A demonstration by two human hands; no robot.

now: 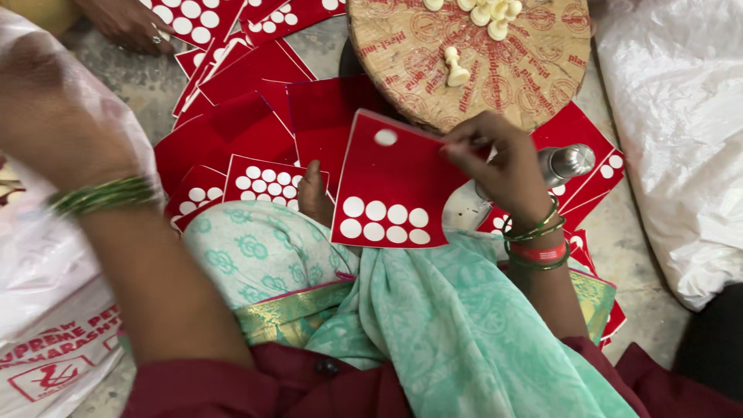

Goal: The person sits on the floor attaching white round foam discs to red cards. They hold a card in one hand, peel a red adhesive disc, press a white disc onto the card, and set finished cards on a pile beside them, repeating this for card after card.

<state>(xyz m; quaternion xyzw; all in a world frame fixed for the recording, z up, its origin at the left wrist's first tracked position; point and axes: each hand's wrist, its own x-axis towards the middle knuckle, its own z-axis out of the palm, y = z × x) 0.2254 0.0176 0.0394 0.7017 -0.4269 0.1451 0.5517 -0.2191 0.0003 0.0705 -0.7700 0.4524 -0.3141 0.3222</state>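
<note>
The red card point(395, 182) stands tilted on my lap, its lower edge on the green cloth point(433, 310) over my knee, just in front of the round wooden board point(472, 70). It carries 1 white dot near its top edge and 2 rows of white dots along the bottom, 9 in all down there. My right hand point(503, 166) grips its upper right corner, fingertips bunched together and pinched on the edge; whether something thin lies between them I cannot tell. My left hand point(54, 116) is raised close to the camera, blurred, inside or behind a clear plastic bag point(46, 310), so how its fingers lie I cannot tell. Green bangles point(104, 193) ring that wrist; green and red ones sit on the right. My toe point(313, 193) pokes out beside the card's left edge.

Around the card, more red cards point(255, 101) lie scattered on the floor, some dotted, some plain. On the board stand cream chess pieces point(457, 70). A metal bottle point(565, 162) lies behind my right hand. Another person's hand point(128, 23) rests on the floor at top left. A white sack point(681, 131) fills the right side.
</note>
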